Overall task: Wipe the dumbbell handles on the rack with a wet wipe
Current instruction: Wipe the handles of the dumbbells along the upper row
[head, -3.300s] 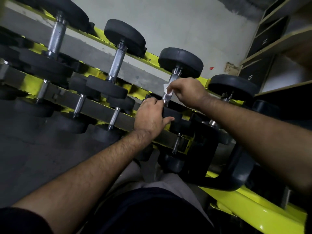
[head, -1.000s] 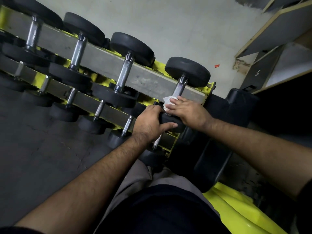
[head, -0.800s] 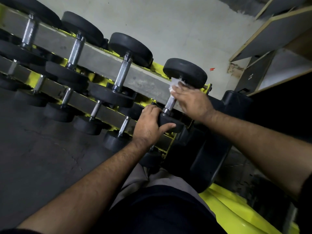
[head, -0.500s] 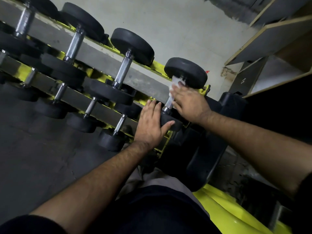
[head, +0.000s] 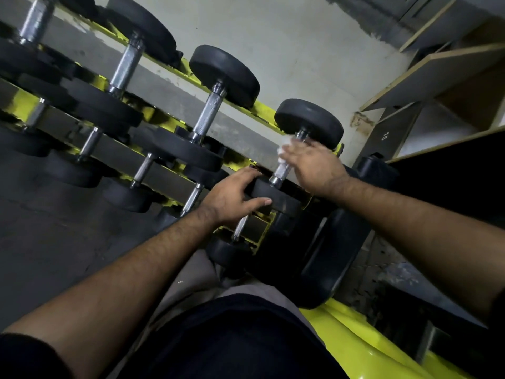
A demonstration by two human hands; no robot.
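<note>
A yellow and grey rack [head: 175,103] holds several black dumbbells with knurled steel handles. The rightmost dumbbell on the upper tier has its far head [head: 310,121] and near head [head: 276,195] joined by a steel handle [head: 282,170]. My right hand [head: 314,165] grips the top of that handle with a white wet wipe [head: 285,144] bunched under the fingers. My left hand [head: 235,196] holds the near head, fingers over its top and thumb along its front rim.
More dumbbells fill both tiers to the left, one handle [head: 209,114] close by. A black padded piece [head: 333,242] and a yellow frame [head: 363,343] stand at lower right. Wooden shelves [head: 442,77] are at upper right. Grey wall behind.
My right hand slid the wipe from the handle's lower end up to its top near the far head. My left hand stayed on the near head. The view shifted slightly.
</note>
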